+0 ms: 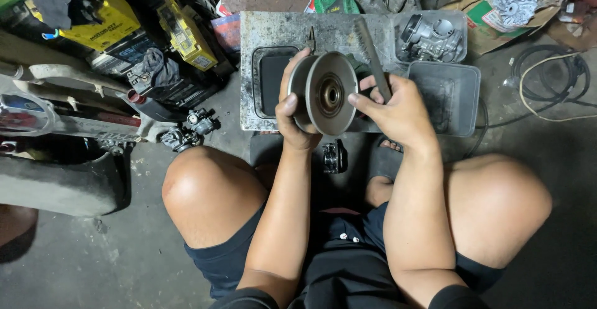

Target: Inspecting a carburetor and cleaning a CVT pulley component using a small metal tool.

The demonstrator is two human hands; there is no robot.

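Head view. The person sits low on the concrete floor (74, 265), knees apart, with a metal pulley (324, 93) raised between the two hands above a grey metal board (273, 32) that lies flat on the floor in front of them. The pulley is a two-faced, dished disc with a dark central bore; its face is turned toward the camera, apparently so the bore and face can be looked at.

The left hand (292, 119) cups the pulley from its left and lower edge, thumb laid on the front rim and the other fingers wrapped behind, clamped on it; this carries the weight. The right hand (398, 107) is just right of the pulley. Its fingers are closed around a dark metal file (373, 57), which slants up and away behind the pulley, while the thumb reaches across to touch the pulley's right rim, seemingly to steady it.

Behind the pulley, on the board, lie a dark rectangular tray (268, 79) to the left and needle-nose pliers (310, 38) just above the rim. Right of the pulley stands an empty grey plastic tub (457, 91); above that, a second tub holds a carburettor (429, 38). Yellow batteries (186, 35) stand well left of the pulley. A small black part (334, 156) lies on the floor below it, between the knees.
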